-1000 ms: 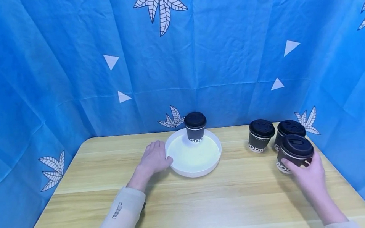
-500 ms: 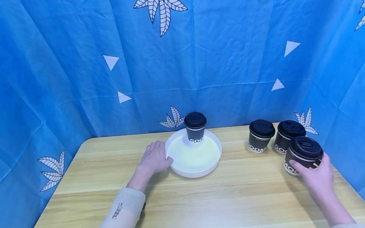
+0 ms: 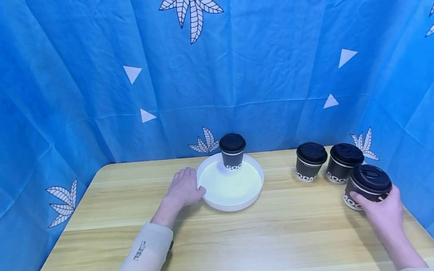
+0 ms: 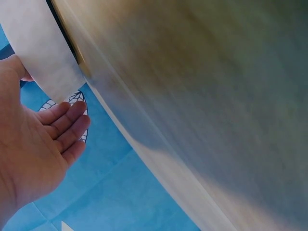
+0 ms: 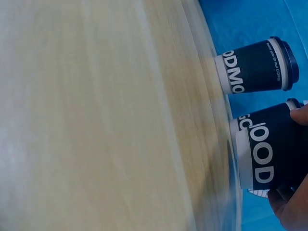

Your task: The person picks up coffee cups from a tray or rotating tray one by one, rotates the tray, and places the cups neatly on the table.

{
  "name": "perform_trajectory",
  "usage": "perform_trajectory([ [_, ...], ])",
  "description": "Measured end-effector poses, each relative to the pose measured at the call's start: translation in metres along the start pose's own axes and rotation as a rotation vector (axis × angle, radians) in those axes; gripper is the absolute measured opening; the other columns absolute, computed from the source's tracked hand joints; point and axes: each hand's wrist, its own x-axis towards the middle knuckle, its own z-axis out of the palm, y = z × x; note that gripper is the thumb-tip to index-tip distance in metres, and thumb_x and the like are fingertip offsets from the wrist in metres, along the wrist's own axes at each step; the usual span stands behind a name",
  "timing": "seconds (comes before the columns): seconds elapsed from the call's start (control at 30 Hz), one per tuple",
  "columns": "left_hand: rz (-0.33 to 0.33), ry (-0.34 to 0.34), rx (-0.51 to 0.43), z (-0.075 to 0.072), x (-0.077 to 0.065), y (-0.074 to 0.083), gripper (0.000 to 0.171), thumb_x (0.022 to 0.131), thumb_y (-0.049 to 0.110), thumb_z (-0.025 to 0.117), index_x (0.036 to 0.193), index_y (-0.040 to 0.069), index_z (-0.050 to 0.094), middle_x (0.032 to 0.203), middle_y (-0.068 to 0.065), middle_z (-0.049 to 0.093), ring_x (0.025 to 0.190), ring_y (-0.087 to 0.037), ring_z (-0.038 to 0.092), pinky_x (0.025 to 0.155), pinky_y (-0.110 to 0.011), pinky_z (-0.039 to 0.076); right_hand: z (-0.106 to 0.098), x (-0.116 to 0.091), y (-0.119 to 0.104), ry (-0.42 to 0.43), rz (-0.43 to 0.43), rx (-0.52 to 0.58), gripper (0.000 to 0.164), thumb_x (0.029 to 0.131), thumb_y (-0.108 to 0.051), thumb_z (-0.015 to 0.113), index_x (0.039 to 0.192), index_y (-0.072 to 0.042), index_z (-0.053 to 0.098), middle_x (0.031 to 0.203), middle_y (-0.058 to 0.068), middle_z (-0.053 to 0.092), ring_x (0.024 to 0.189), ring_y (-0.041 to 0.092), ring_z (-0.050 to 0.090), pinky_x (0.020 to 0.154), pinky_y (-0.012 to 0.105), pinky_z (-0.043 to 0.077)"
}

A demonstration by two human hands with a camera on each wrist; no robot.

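My right hand (image 3: 384, 212) is closed round the held cup (image 3: 368, 186), thumb at its near left side, far fingers largely hidden. The held cup is at the right of the tabletop (image 3: 263, 239), near its right edge; long axis close to vertical, lid up, narrower base down. Base contact with the wood: cannot tell. The middle cup (image 3: 342, 164) stands just behind it, the outer cup (image 3: 310, 162) left of that, both upright. Wood spans leftward to the white tray (image 3: 230, 193), which bears another lidded cup (image 3: 233, 151). My left hand (image 3: 183, 189) touches the tray's left rim, fingers extended, slightly bent.
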Motion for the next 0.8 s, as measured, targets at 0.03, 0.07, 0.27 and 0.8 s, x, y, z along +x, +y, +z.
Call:
perform_trajectory([
  [0.03,-0.002,-0.003,0.0,0.0003,0.0001,0.0001,0.064,0.092,0.036,0.062,0.135,-0.009,0.049,0.124,-0.02,0.056,0.114,-0.035,0.049,0.112,-0.05,0.038,-0.0004,0.0006,0.0005,-0.002,0.004,-0.002,0.105,0.085,-0.028,0.084,0.163,-0.003,0.018,0.16,0.027,0.035,0.146,0.044,0.034,0.125,0.055,0.021],
  [0.07,-0.005,-0.006,-0.001,0.0005,0.0001,0.0002,0.064,0.092,0.037,0.062,0.136,-0.009,0.049,0.124,-0.019,0.056,0.114,-0.035,0.049,0.112,-0.05,0.038,-0.0007,0.0011,0.0009,-0.002,0.006,-0.005,0.105,0.085,-0.029,0.084,0.163,-0.003,0.018,0.16,0.027,0.035,0.146,0.044,0.034,0.125,0.055,0.021],
  [0.27,-0.012,-0.01,-0.014,0.0009,0.0001,0.0004,0.067,0.092,0.037,0.062,0.139,-0.009,0.047,0.129,-0.021,0.055,0.118,-0.036,0.048,0.115,-0.051,0.036,-0.0029,0.0037,0.0033,0.004,0.023,-0.017,0.105,0.086,-0.028,0.083,0.163,-0.002,0.017,0.16,0.028,0.034,0.146,0.045,0.034,0.125,0.056,0.021],
  [0.8,-0.012,-0.017,-0.015,-0.0008,-0.002,0.0015,0.07,0.093,0.038,0.062,0.141,-0.01,0.046,0.132,-0.022,0.054,0.121,-0.037,0.048,0.116,-0.051,0.035,-0.006,0.0063,0.0071,0.0,0.03,-0.036,0.107,0.086,-0.029,0.084,0.164,-0.003,0.015,0.161,0.029,0.032,0.147,0.047,0.032,0.124,0.058,0.021],
])
